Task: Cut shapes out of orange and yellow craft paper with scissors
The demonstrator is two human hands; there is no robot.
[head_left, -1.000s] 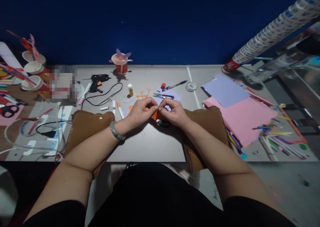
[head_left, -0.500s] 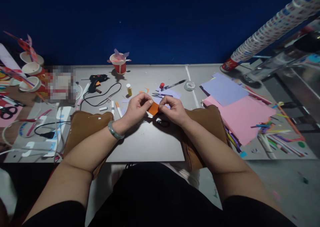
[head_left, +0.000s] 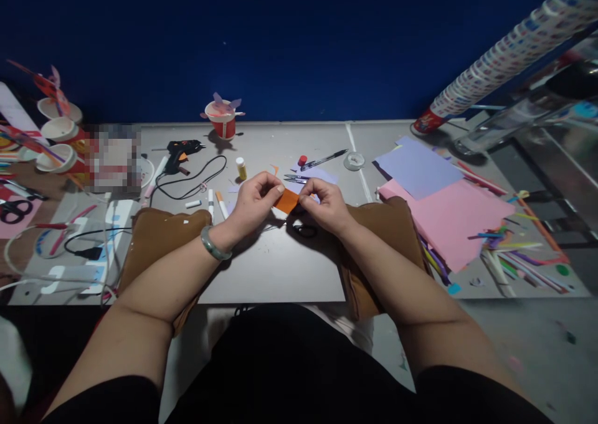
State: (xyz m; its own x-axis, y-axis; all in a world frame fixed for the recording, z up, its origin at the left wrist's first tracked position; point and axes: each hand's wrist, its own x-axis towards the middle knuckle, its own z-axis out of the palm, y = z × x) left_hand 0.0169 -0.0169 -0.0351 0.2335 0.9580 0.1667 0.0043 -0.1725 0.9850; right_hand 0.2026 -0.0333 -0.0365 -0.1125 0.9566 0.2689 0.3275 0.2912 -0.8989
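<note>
Between my two hands a small piece of orange paper (head_left: pixel 286 202) is held above the table. My left hand (head_left: pixel 256 201) pinches its left edge between thumb and fingers. At the right edge, my right hand (head_left: pixel 326 205) closes thumb and finger on the same paper. Below and behind the hands lie dark-handled scissors (head_left: pixel 306 230), partly hidden. Small snips (head_left: pixel 295 179) rest just beyond the fingers, near purple paper scraps (head_left: pixel 329 175). A glue stick (head_left: pixel 241 168) stands uncapped to the left, and its red cap (head_left: pixel 302 160) sits beside a black pen (head_left: pixel 326 159).
A hot glue gun (head_left: pixel 180 154) with its cable lies at the left, near a power strip (head_left: pixel 114 237). A decorated paper cup (head_left: pixel 224 122) stands at the back. Tape (head_left: pixel 354 160), pink paper (head_left: pixel 460 218) and a long cup stack (head_left: pixel 509 50) are to the right. Brown cushions (head_left: pixel 163 243) flank my forearms.
The orange paper has turned slightly between my fingers and shows a flatter, wider face. My right hand has shifted a little to the right; the things on the table stay put.
</note>
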